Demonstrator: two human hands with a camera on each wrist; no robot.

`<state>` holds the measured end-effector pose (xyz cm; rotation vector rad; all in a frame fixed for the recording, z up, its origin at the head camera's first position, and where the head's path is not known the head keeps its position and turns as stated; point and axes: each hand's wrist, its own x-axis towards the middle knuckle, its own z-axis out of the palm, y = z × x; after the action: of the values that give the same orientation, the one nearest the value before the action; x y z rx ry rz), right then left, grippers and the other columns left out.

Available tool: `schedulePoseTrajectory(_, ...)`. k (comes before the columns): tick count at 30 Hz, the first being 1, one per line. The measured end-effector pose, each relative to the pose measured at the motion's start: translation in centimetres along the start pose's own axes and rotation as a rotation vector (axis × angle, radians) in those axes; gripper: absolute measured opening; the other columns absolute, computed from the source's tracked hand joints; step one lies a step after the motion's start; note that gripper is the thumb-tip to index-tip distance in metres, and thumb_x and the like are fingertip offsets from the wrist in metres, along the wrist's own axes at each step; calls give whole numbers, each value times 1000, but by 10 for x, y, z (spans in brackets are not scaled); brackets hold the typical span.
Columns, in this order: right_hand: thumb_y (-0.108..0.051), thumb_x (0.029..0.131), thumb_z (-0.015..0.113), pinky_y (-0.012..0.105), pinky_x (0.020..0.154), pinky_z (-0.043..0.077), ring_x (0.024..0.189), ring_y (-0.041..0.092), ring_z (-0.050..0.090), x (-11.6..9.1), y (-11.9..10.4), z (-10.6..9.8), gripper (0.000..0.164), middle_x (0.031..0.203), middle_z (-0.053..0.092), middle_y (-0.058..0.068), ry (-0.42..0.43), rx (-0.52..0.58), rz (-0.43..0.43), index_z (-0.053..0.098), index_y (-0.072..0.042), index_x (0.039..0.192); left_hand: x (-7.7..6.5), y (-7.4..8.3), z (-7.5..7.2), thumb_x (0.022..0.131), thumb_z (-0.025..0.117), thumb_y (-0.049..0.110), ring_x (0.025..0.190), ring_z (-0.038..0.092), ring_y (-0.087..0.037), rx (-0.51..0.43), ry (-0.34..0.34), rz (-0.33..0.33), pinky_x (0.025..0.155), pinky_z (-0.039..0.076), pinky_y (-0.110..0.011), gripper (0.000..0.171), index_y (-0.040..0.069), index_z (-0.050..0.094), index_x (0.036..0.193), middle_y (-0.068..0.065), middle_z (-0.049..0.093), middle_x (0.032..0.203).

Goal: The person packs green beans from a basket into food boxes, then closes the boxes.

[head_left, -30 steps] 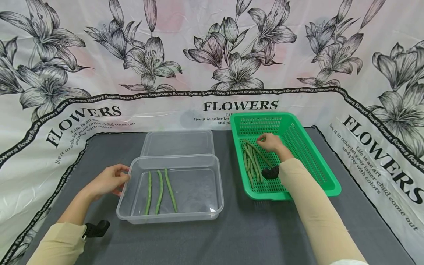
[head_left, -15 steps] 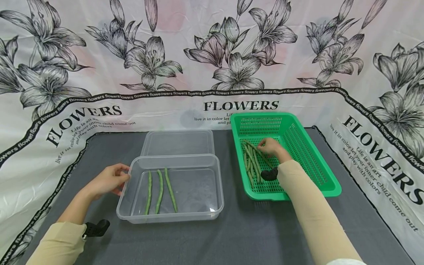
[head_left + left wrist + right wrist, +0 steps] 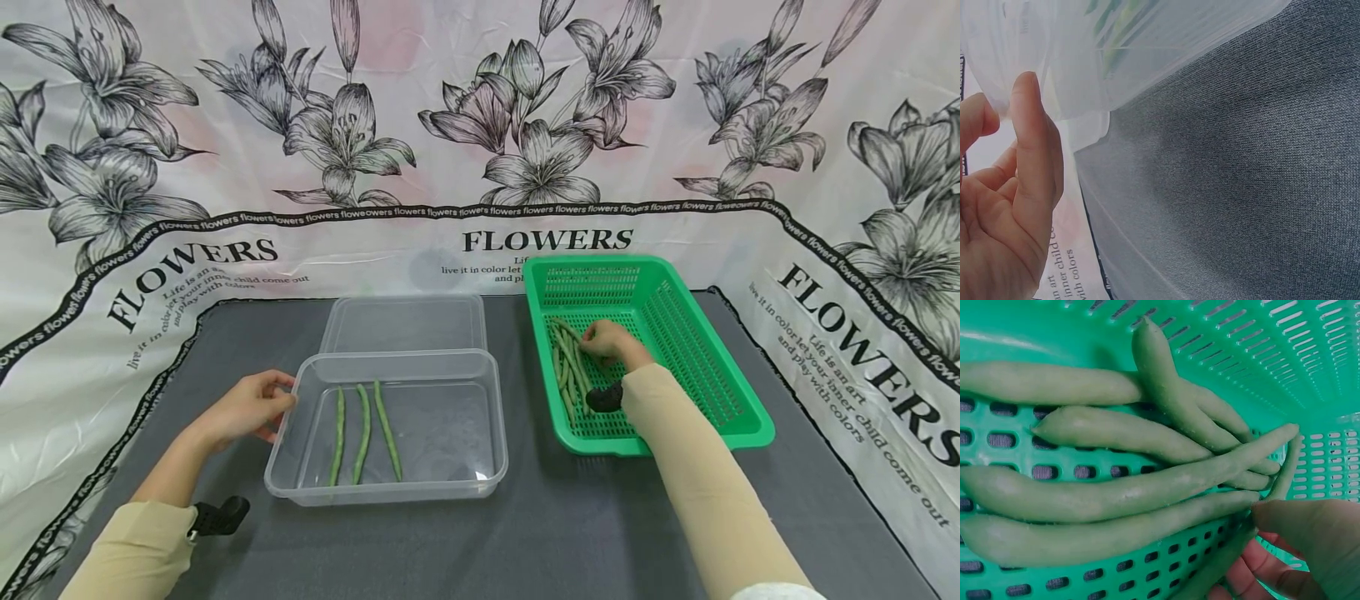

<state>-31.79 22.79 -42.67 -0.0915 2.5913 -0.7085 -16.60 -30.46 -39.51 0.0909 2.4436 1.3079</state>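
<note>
My left hand [image 3: 251, 407] is at the left side of a clear plastic box [image 3: 450, 493], its fingertips touching the wall near the rim. In the left wrist view, fingers [image 3: 1034, 125] extend against the cloudy plastic. Inside the box lie three green beans [image 3: 364, 433], spaced apart and roughly parallel. Over at the right, my right hand [image 3: 611, 342] reaches down into a green perforated basket [image 3: 708, 367]. Its thumb and fingers pinch a green bean [image 3: 1219, 565], partly hidden by the hand. Several other beans [image 3: 1104, 494] lie crossed beside it on the basket floor.
A clear flat lid [image 3: 405, 323] lies behind the box on the grey cloth [image 3: 442, 550]. Flower-printed fabric [image 3: 360, 250] rises at the back and both sides. The basket's raised walls surround my right hand.
My right hand has lowered toward the near side of the basket and its fingers have closed on a bean. My left hand and the box stay in place.
</note>
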Motion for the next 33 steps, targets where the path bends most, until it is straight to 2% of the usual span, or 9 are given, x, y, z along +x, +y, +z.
schedulePoseTrajectory(3, -23, 95, 49, 34, 64, 55, 75, 22, 58, 1, -1, 0, 28, 104, 53, 17, -13, 16, 14, 53, -1, 111, 0, 0, 0, 94, 49, 15, 69, 55, -16, 1, 3, -4, 59, 56, -37, 45, -8, 35, 130, -13, 55, 87)
schedulePoseTrajectory(6, -18, 96, 44, 35, 68, 55, 82, 25, 57, -9, -10, -2, 28, 114, 48, 22, -2, 24, 41, 50, 1, 115, 1, 1, 1, 94, 50, 15, 69, 55, -16, 5, 7, -7, 58, 56, -37, 45, -9, 35, 129, -13, 55, 87)
schedulePoseTrajectory(9, -16, 97, 40, 35, 67, 55, 81, 27, 56, -18, -17, -7, 30, 119, 44, 27, 12, 14, 13, 47, 5, 118, 1, 1, 1, 94, 50, 15, 69, 55, -16, 6, 9, -8, 58, 56, -36, 45, -9, 35, 130, -13, 55, 87)
schedulePoseTrajectory(14, -15, 97, 41, 37, 69, 56, 80, 26, 54, -25, -28, -15, 30, 120, 42, 28, 63, -9, -19, 45, 5, 119, 1, 1, 1, 94, 49, 15, 69, 55, -16, 5, 2, -7, 58, 56, -36, 46, -9, 34, 130, -14, 55, 86)
schedulePoseTrajectory(21, -13, 96, 41, 35, 70, 57, 94, 37, 56, -22, -42, -26, 27, 122, 41, 28, 124, 41, -55, 45, 4, 116, -1, 2, 1, 94, 49, 15, 68, 55, -16, 6, 1, -6, 58, 56, -36, 45, -9, 35, 130, -13, 54, 85)
schedulePoseTrajectory(28, -13, 96, 42, 34, 69, 57, 89, 34, 58, -25, -60, -35, 25, 105, 51, 23, 156, 31, -103, 47, 4, 114, -1, 1, 0, 94, 49, 15, 69, 55, -16, 5, 0, -1, 58, 56, -36, 45, -9, 35, 129, -14, 55, 86)
schedulePoseTrajectory(33, -11, 95, 43, 36, 70, 57, 88, 35, 60, -27, -73, -42, 24, 106, 51, 23, 156, 22, -139, 47, 4, 113, 0, 1, 0, 94, 49, 15, 69, 55, -17, 2, -2, -5, 59, 56, -38, 45, -9, 35, 130, -13, 55, 86)
